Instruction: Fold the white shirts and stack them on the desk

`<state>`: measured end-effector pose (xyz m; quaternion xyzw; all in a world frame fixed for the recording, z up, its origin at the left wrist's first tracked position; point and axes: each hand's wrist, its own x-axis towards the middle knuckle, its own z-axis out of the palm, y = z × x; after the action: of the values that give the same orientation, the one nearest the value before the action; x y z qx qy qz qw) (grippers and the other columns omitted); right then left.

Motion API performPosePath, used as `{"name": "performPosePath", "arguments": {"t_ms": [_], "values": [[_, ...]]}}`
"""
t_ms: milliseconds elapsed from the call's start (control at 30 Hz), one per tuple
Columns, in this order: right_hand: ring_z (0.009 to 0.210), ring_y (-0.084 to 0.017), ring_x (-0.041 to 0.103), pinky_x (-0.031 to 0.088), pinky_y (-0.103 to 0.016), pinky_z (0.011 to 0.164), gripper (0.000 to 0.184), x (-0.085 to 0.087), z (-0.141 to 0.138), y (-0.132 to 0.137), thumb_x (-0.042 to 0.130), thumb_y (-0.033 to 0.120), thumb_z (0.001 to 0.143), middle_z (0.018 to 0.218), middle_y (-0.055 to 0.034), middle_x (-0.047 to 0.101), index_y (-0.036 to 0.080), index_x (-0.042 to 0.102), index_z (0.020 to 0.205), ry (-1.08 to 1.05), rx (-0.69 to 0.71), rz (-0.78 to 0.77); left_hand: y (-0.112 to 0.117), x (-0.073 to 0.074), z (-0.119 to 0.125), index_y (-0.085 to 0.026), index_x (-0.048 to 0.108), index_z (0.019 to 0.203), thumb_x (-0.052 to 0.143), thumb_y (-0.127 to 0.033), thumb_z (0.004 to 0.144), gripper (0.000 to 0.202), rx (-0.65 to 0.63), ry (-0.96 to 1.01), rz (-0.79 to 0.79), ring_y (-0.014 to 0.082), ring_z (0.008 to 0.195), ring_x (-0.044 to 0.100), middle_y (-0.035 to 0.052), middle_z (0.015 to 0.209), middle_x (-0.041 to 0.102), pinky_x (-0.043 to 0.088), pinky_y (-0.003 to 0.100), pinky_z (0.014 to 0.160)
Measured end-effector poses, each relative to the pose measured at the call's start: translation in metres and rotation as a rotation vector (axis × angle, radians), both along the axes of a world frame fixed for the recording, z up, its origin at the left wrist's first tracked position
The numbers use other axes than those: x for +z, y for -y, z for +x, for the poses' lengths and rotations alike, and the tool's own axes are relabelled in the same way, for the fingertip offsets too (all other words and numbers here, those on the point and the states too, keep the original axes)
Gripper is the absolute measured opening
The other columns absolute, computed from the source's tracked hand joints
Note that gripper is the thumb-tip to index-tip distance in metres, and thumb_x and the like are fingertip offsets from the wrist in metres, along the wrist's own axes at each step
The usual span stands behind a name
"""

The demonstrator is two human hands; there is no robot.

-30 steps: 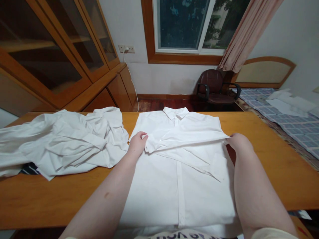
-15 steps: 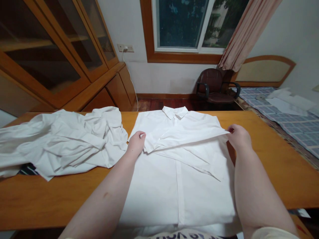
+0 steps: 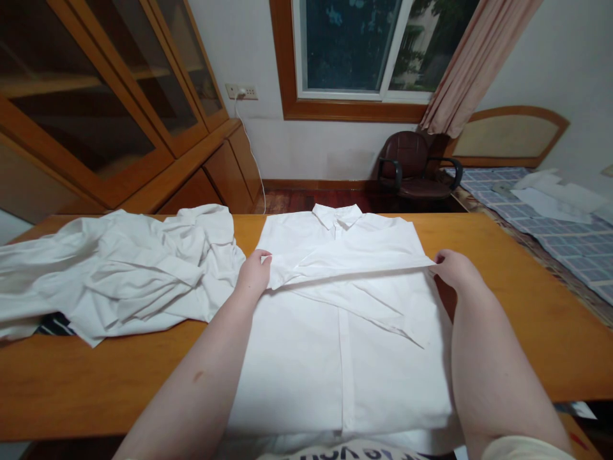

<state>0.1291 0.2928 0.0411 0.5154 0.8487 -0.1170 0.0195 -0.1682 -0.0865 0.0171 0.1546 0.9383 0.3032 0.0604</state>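
A white collared shirt [image 3: 297,358] lies front side up on the wooden table, its collar at the far edge. One sleeve [image 3: 345,265] is drawn straight across the chest between my hands. My left hand [image 3: 255,271] pinches the cuff end at the shirt's left side. At the right side, my right hand [image 3: 453,268] pinches the sleeve's other end near the shirt's edge. Beneath it the other sleeve [image 3: 378,310] lies folded over the front, its tip pointing down to the right.
A heap of crumpled white clothing [image 3: 143,275] covers the left of the table [image 3: 517,306], with a dark striped piece under it. Beyond stand a glass-door cabinet [image 3: 201,153], a brown armchair [image 3: 407,166] and a bed [image 3: 541,217] with a checked cover.
My left hand has moved slightly left with the cuff, and my right hand slightly down. The sleeve between them now runs more level across the chest.
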Motion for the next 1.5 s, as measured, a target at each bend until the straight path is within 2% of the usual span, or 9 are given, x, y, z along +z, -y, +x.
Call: {"name": "performPosePath", "arguments": {"t_ms": [100, 233, 400, 500, 633, 800, 1167, 1367, 1500], "values": [[0.068, -0.02, 0.06, 0.041, -0.028, 0.058, 0.023, -0.002, 0.003, -0.002, 0.066, 0.033, 0.061, 0.079, -0.0054, 0.068, 0.02, 0.062, 0.08, -0.003, 0.088, -0.104, 0.001, 0.002, 0.004, -0.018, 0.063, 0.1, 0.049, -0.026, 0.083, 0.023, -0.077, -0.071, -0.126, 0.0266, 0.096, 0.06, 0.0122, 0.1, 0.065, 0.045, 0.035, 0.083], [0.077, -0.022, 0.063, 0.045, -0.029, 0.066, 0.041, 0.0, 0.01, -0.005, 0.066, 0.054, 0.065, 0.089, -0.0069, 0.069, 0.019, 0.065, 0.087, -0.148, 0.16, -0.266, -0.003, 0.008, 0.023, -0.016, 0.061, 0.111, 0.051, -0.028, 0.083, 0.032, -0.232, -0.355, -0.131, 0.028, 0.112, 0.053, 0.0139, 0.118, 0.058, 0.039, 0.04, 0.098], [0.06, -0.021, 0.06, 0.043, -0.032, 0.059, 0.053, -0.004, 0.006, -0.008, 0.033, 0.058, 0.087, 0.067, -0.0096, 0.067, 0.019, 0.066, 0.072, -0.27, -0.019, -0.31, -0.01, 0.014, 0.052, -0.024, 0.059, 0.119, 0.059, -0.039, 0.081, 0.041, -0.772, -0.347, -0.051, 0.0258, 0.126, 0.042, 0.007, 0.135, 0.05, 0.034, 0.041, 0.106], [0.059, -0.022, 0.059, 0.042, -0.032, 0.057, 0.045, -0.011, -0.002, -0.009, 0.042, 0.053, 0.084, 0.066, -0.0112, 0.067, 0.018, 0.066, 0.068, -0.229, -0.099, -0.2, -0.015, 0.013, 0.061, -0.026, 0.059, 0.12, 0.064, -0.037, 0.078, 0.044, -0.97, -0.251, -0.061, 0.0248, 0.123, 0.045, 0.0052, 0.132, 0.054, 0.035, 0.041, 0.105], [0.063, -0.021, 0.059, 0.04, -0.029, 0.057, 0.031, -0.02, -0.009, -0.007, 0.058, 0.047, 0.074, 0.069, -0.0085, 0.066, 0.017, 0.066, 0.072, -0.201, -0.106, -0.119, -0.02, 0.012, 0.062, -0.025, 0.065, 0.107, 0.064, -0.033, 0.079, 0.029, -0.935, -0.23, -0.07, 0.0227, 0.107, 0.054, 0.004, 0.11, 0.064, 0.039, 0.039, 0.097], [0.063, -0.019, 0.057, 0.039, -0.027, 0.058, 0.026, -0.024, -0.012, -0.005, 0.054, 0.042, 0.076, 0.069, -0.0048, 0.066, 0.018, 0.066, 0.077, -0.37, -0.177, -0.06, -0.021, 0.012, 0.059, -0.022, 0.067, 0.095, 0.062, -0.03, 0.08, 0.017, -0.912, -0.177, -0.058, 0.021, 0.095, 0.058, 0.0031, 0.096, 0.066, 0.043, 0.034, 0.088], [0.066, -0.022, 0.057, 0.037, -0.03, 0.057, 0.041, -0.02, -0.012, -0.012, 0.037, 0.042, 0.086, 0.071, -0.0122, 0.065, 0.016, 0.066, 0.074, -0.179, -0.122, 0.0, -0.019, 0.012, 0.055, -0.022, 0.067, 0.095, 0.06, -0.029, 0.08, 0.018, -0.893, -0.087, -0.015, 0.0195, 0.095, 0.059, 0.002, 0.099, 0.067, 0.043, 0.031, 0.086], [0.063, -0.022, 0.059, 0.04, -0.029, 0.059, 0.045, -0.014, -0.005, -0.009, 0.057, 0.06, 0.072, 0.07, -0.0089, 0.067, 0.016, 0.067, 0.073, -0.152, -0.022, -0.21, -0.019, 0.01, 0.053, -0.022, 0.067, 0.097, 0.059, -0.03, 0.081, 0.019, -0.907, -0.084, -0.024, 0.0198, 0.095, 0.059, 0.0025, 0.1, 0.067, 0.044, 0.031, 0.086], [0.063, -0.02, 0.059, 0.039, -0.028, 0.057, 0.037, -0.014, -0.002, -0.007, 0.057, 0.055, 0.073, 0.069, -0.006, 0.066, 0.019, 0.066, 0.074, -0.147, -0.041, -0.125, -0.018, 0.011, 0.054, -0.022, 0.066, 0.097, 0.059, -0.03, 0.081, 0.019, -0.903, -0.083, -0.03, 0.0199, 0.096, 0.059, 0.0025, 0.101, 0.067, 0.043, 0.032, 0.087]]}}
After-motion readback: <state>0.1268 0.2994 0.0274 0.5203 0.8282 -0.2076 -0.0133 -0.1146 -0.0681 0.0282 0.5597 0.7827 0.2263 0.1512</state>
